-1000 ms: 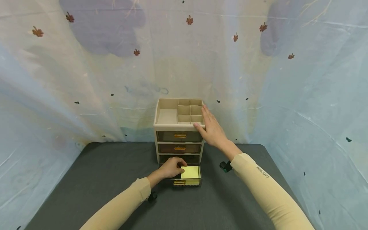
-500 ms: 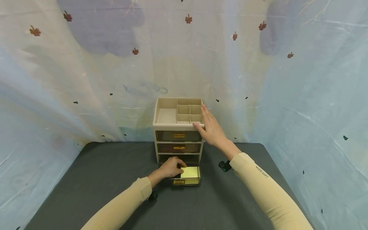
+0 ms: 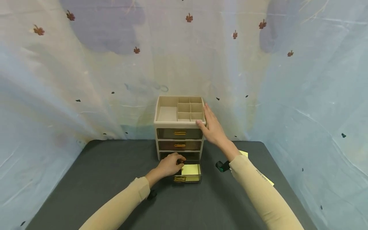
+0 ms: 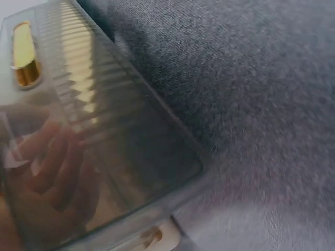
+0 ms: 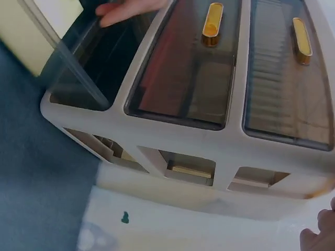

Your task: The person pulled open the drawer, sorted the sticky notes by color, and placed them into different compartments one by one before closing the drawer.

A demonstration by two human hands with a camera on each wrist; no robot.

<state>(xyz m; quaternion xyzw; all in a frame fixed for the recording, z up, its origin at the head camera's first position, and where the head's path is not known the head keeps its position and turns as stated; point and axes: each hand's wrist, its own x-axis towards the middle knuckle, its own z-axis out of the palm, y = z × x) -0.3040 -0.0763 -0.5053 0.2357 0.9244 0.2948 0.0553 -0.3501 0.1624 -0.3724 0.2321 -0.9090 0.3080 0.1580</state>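
A cream desktop drawer cabinet (image 3: 180, 123) stands at the back of the table, its bottom drawer (image 3: 198, 179) pulled out. Inside that transparent drawer lies a pad of yellow sticky notes (image 3: 190, 169). Just left of the pad, my left hand (image 3: 168, 165) hovers over the drawer with bent fingers; thumb and index finger are apart, and nothing shows between them. My right hand (image 3: 213, 128) rests straight-fingered against the cabinet's upper right side, its thumb on the top front edge. The left wrist view shows a drawer front with a gold handle (image 4: 24, 49) and a reflected hand.
The upper two drawers, with gold handles (image 3: 180, 133), are closed. The cabinet top has a divided tray (image 3: 168, 113). Yellow paper (image 3: 243, 153) lies on the dark table (image 3: 115, 179), partly hidden by my right forearm. A patterned curtain (image 3: 129, 80) surrounds the table.
My left hand has lifted slightly away from the sticky notes, and its thumb and index finger have spread. My right forearm has shifted slightly left, uncovering yellow paper on the table.
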